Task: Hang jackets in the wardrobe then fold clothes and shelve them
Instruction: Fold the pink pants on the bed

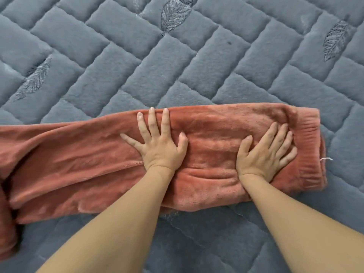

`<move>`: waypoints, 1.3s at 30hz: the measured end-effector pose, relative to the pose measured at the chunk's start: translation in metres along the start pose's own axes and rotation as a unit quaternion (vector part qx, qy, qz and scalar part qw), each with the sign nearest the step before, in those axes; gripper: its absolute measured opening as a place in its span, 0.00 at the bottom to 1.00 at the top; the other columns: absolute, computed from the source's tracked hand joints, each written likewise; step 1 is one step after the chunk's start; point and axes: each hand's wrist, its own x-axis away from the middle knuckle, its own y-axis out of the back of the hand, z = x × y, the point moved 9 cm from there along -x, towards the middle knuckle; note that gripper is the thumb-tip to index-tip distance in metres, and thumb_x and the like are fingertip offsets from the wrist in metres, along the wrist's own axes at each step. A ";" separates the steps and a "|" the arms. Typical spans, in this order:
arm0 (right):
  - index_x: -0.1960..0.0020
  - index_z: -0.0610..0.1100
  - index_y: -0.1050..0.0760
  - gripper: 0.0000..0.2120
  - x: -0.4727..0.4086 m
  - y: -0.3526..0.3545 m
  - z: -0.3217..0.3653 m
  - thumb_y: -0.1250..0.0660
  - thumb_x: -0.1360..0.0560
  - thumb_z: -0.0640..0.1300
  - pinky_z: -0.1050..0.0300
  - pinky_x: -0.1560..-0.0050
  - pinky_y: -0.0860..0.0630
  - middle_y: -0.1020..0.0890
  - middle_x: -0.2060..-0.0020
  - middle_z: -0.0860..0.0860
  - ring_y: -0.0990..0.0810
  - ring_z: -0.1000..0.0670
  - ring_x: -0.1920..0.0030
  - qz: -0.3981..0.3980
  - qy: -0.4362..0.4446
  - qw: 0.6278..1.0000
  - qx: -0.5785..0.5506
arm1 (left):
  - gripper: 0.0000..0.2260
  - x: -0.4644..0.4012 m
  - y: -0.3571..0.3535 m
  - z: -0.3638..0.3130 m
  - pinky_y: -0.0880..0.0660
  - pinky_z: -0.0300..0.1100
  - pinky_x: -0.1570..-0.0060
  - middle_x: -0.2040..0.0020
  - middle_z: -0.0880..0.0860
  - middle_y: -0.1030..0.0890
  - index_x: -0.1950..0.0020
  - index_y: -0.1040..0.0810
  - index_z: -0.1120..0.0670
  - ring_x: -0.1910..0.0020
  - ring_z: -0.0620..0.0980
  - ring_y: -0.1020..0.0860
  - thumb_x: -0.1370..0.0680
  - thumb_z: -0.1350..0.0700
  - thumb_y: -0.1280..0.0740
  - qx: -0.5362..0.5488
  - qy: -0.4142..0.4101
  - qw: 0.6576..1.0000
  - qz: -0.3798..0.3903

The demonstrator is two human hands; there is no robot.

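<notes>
The orange fleece garment (206,146) runs off the left edge, so can't tell its full shape or what kind of clothing it is. Both forearms get cut off at the bottom. The grey quilted bed cover (177,66) spills past every edge too.

Both bare forearms are stretched forward, left hand (157,142) and right hand (266,154) laid flat, palms down, fingers spread wide, pretty near each other.

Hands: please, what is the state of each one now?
Left hand: open, pressing flat on the orange garment.
Right hand: open, pressing flat on it too.
</notes>
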 end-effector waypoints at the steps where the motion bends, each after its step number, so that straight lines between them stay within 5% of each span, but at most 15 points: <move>1: 0.23 0.41 0.41 0.34 0.000 0.000 0.001 0.47 0.24 0.57 0.39 0.26 0.51 0.40 0.23 0.43 0.44 0.42 0.23 0.001 0.005 1.000 0.003 | 0.34 0.000 0.000 0.001 0.63 0.78 0.35 0.20 0.52 0.47 0.21 0.43 0.44 0.21 0.58 0.55 0.26 0.36 0.46 0.006 0.001 1.000 0.001; 6: 0.23 0.37 0.42 0.33 0.013 0.017 0.008 0.51 0.23 0.54 0.39 0.24 0.52 0.40 0.23 0.40 0.44 0.41 0.23 0.017 0.032 0.999 0.005 | 0.33 0.004 0.013 -0.001 0.73 0.70 0.35 0.19 0.49 0.54 0.20 0.51 0.42 0.21 0.53 0.63 0.25 0.40 0.47 0.106 -0.063 0.990 0.073; 9: 0.22 0.38 0.43 0.33 0.055 0.029 0.056 0.51 0.23 0.53 0.42 0.23 0.53 0.42 0.22 0.40 0.45 0.41 0.22 0.075 0.106 0.990 -0.046 | 0.34 0.027 0.053 0.043 0.59 0.59 0.24 0.21 0.54 0.44 0.21 0.44 0.48 0.22 0.56 0.49 0.27 0.48 0.42 0.236 -0.116 0.963 0.064; 11: 0.21 0.40 0.45 0.32 0.102 0.033 0.114 0.50 0.22 0.53 0.45 0.23 0.56 0.44 0.21 0.42 0.47 0.43 0.22 0.130 0.180 0.972 -0.072 | 0.31 0.056 0.083 0.109 0.48 0.59 0.25 0.27 0.58 0.35 0.24 0.36 0.52 0.28 0.60 0.38 0.28 0.48 0.40 0.176 -0.094 0.979 -0.027; 13: 0.20 0.43 0.48 0.30 0.159 0.032 0.181 0.47 0.19 0.53 0.46 0.23 0.58 0.48 0.21 0.45 0.50 0.46 0.21 0.204 0.247 0.944 -0.079 | 0.31 0.089 0.097 0.192 0.48 0.65 0.27 0.30 0.61 0.32 0.26 0.34 0.54 0.30 0.63 0.35 0.28 0.47 0.35 0.060 -0.026 0.996 -0.067; 17: 0.19 0.50 0.55 0.34 0.269 0.027 0.292 0.43 0.21 0.52 0.43 0.23 0.60 0.55 0.20 0.49 0.56 0.45 0.21 0.326 0.333 0.882 -0.062 | 0.41 0.133 0.092 0.349 0.52 0.68 0.29 0.25 0.59 0.42 0.23 0.43 0.52 0.25 0.61 0.45 0.31 0.40 0.32 -0.070 0.157 0.980 0.101; 21: 0.20 0.53 0.57 0.39 0.318 0.035 0.362 0.41 0.25 0.49 0.35 0.25 0.56 0.58 0.20 0.51 0.56 0.45 0.21 0.305 0.428 0.851 0.003 | 0.27 0.130 0.114 0.423 0.33 0.59 0.37 0.34 0.57 0.33 0.33 0.36 0.53 0.35 0.60 0.33 0.29 0.48 0.32 -0.097 0.178 0.970 0.135; 24: 0.20 0.54 0.56 0.40 0.320 0.033 0.392 0.38 0.26 0.52 0.40 0.26 0.48 0.57 0.20 0.50 0.51 0.44 0.23 0.317 0.437 0.842 0.001 | 0.16 0.100 0.144 0.459 0.27 0.50 0.48 0.41 0.59 0.22 0.42 0.25 0.54 0.42 0.62 0.24 0.29 0.56 0.36 -0.029 0.196 0.970 0.137; 27: 0.20 0.54 0.52 0.37 0.305 0.032 0.412 0.37 0.24 0.51 0.43 0.30 0.40 0.50 0.21 0.46 0.41 0.41 0.27 0.304 0.389 0.869 0.039 | 0.13 0.040 0.197 0.485 0.26 0.49 0.54 0.48 0.61 0.18 0.47 0.22 0.54 0.47 0.63 0.20 0.30 0.57 0.37 -0.015 0.152 0.987 0.046; 29: 0.26 0.48 0.38 0.26 0.300 0.034 0.427 0.39 0.23 0.48 0.44 0.35 0.34 0.36 0.28 0.42 0.32 0.39 0.33 0.296 0.393 0.868 0.074 | 0.11 0.006 0.230 0.504 0.29 0.49 0.58 0.51 0.61 0.18 0.49 0.24 0.53 0.50 0.64 0.20 0.30 0.53 0.36 0.024 0.142 0.989 -0.039; 32: 0.40 0.43 0.28 0.14 0.285 0.045 0.450 0.44 0.23 0.40 0.46 0.42 0.28 0.25 0.39 0.41 0.24 0.39 0.40 0.303 0.371 0.876 0.051 | 0.18 -0.023 0.212 0.540 0.28 0.48 0.51 0.44 0.59 0.20 0.41 0.28 0.53 0.43 0.61 0.22 0.29 0.49 0.32 0.202 0.219 0.955 -0.010; 36: 0.37 0.42 0.29 0.15 0.254 0.063 0.477 0.42 0.23 0.39 0.46 0.37 0.32 0.30 0.37 0.40 0.27 0.37 0.37 0.245 0.291 0.921 -0.081 | 0.37 -0.020 0.138 0.548 0.26 0.51 0.37 0.31 0.60 0.27 0.27 0.34 0.59 0.36 0.58 0.25 0.30 0.42 0.28 0.395 0.316 0.854 0.124; 39: 0.30 0.44 0.34 0.22 0.275 0.051 0.479 0.37 0.22 0.46 0.42 0.33 0.34 0.38 0.28 0.43 0.33 0.39 0.31 0.231 0.353 0.906 -0.041 | 0.34 -0.017 0.116 0.549 0.32 0.52 0.32 0.31 0.63 0.28 0.28 0.35 0.61 0.32 0.63 0.29 0.26 0.43 0.32 0.302 0.323 0.891 0.104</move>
